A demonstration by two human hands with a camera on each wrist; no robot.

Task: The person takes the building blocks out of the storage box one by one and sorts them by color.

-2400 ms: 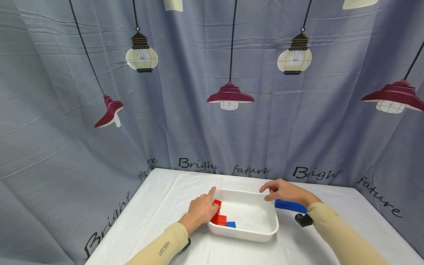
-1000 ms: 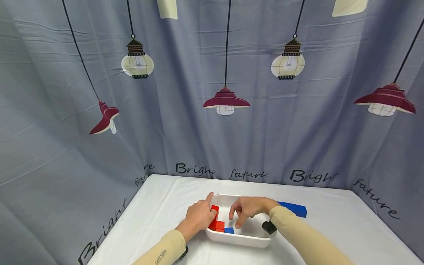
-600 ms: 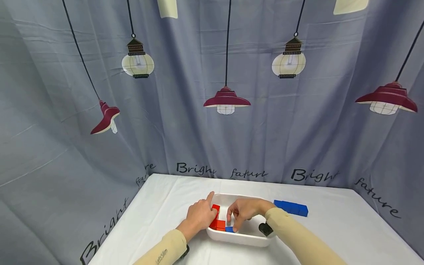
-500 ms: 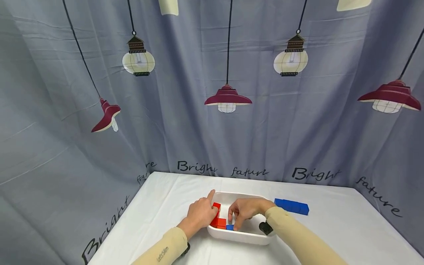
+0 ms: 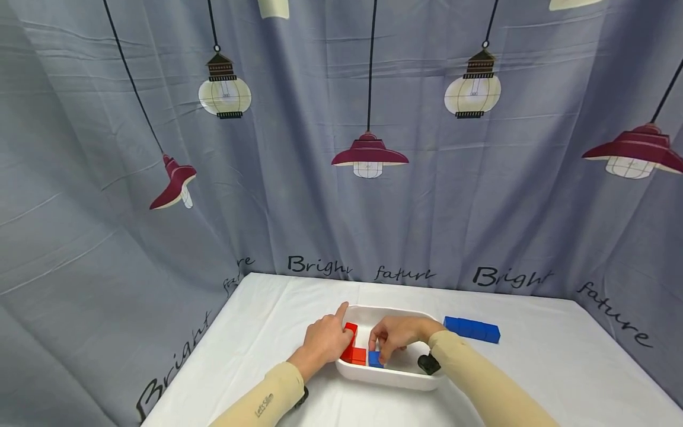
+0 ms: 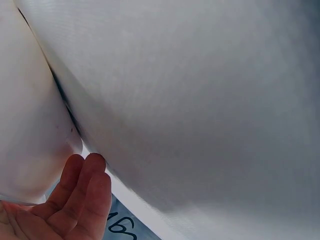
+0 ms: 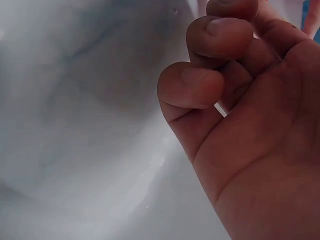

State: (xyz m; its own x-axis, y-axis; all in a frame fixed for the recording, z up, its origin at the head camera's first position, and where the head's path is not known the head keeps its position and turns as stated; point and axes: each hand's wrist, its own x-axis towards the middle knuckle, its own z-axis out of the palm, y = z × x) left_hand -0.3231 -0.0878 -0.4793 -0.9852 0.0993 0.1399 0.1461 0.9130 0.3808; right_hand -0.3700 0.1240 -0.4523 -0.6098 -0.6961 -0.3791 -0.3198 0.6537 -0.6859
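Note:
A white plastic tray point(image 5: 397, 381) stands on the table, several red blocks point(image 5: 358, 356) lying along its left side. My left hand point(image 5: 322, 341) holds the tray's left wall, thumb inside by the red blocks; in the left wrist view its fingers point(image 6: 95, 200) lie against the outer wall. Inside the tray my right hand point(image 5: 396, 333) pinches a small blue block point(image 5: 375, 359) between thumb and finger, a small gap right of the nearest red block. The right wrist view shows the other fingers point(image 7: 192, 85) curled; the pinched block is not visible there.
Behind and right of the tray lies a row of blue blocks point(image 5: 472, 330) on the white tablecloth point(image 5: 555, 367). A grey curtain point(image 5: 299, 207) printed with lamps hangs behind the table. Each wrist carries a black camera point(image 5: 428, 363).
My right hand came from beside the row of blue blocks into the tray and took hold of the small blue block. That block has shifted slightly away from the red ones. The left hand stayed put.

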